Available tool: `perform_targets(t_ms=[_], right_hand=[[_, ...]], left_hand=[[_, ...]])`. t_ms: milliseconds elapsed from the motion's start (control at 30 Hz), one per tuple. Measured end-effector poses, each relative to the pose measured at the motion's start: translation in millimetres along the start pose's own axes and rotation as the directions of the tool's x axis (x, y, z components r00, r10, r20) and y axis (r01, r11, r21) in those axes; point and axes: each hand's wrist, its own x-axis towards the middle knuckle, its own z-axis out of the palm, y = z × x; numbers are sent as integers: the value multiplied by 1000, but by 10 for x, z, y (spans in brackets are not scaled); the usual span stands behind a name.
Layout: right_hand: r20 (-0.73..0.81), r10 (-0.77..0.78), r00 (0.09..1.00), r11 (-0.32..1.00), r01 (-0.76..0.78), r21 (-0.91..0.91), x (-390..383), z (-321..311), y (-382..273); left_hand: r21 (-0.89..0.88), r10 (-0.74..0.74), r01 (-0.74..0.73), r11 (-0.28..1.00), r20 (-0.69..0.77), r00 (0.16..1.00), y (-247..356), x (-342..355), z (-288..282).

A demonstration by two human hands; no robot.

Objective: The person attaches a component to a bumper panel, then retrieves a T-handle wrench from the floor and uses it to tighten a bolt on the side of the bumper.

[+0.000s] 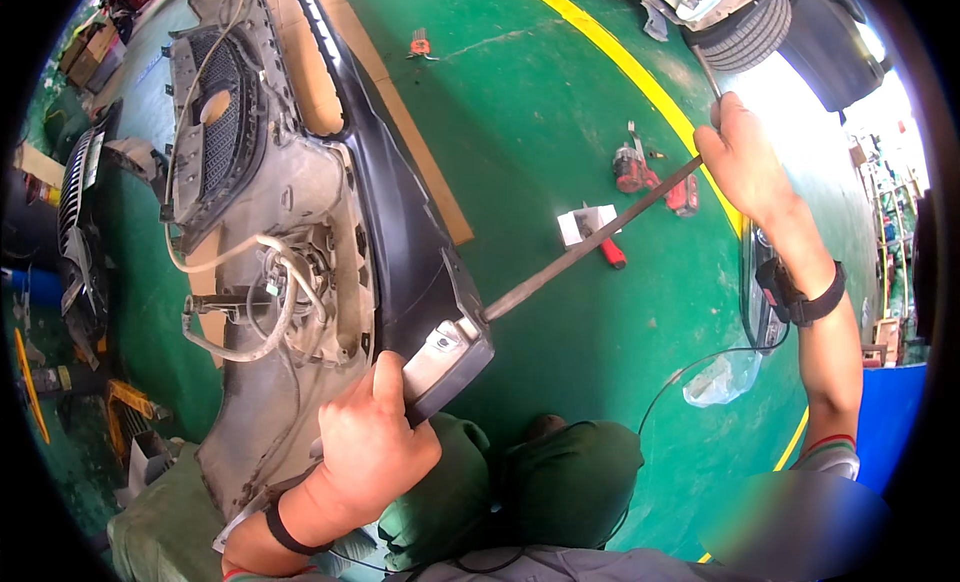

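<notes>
My left hand (380,437) is closed around a dark block with a pale metallic face (450,360), its thumb pressed along the side. This block sits against the corner of a black car bumper (415,222), whose grimy inner side lies to the left. From the block's far end a long thin brownish bar (590,244) slants up to the right. My right hand (745,162), raised at the upper right, grips that bar in a fist, and a thin dark end sticks out beyond it. Whether the bar enters the block or only touches it, I cannot tell.
A red cordless drill (632,170) lies on the green floor, near a white box (588,224) and a red-handled tool (612,253). A hex key set (420,46) lies farther off. Clear plastic (722,380) and a black cable are at right; a car tyre (745,37) stands beyond.
</notes>
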Motion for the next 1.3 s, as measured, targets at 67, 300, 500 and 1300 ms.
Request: perform_targets(t_ms=[67, 300, 500, 1300], right_hand=[[73, 38, 997, 996, -32, -84, 12, -59, -3], [369, 161, 916, 970, -78, -229, 98, -207, -104], [465, 210, 860, 969, -120, -216, 4, -66, -76], [-60, 446, 893, 879, -424, 217, -3065, 2234, 1246]], left_hand=[[1, 2, -2, 1000, -1, 1000, 24, 23, 11], [9, 5, -5, 1000, 8, 1000, 7, 49, 53], [74, 35, -36, 997, 13, 999, -46, 11, 170], [99, 59, -65, 993, 58, 997, -108, 12, 465]])
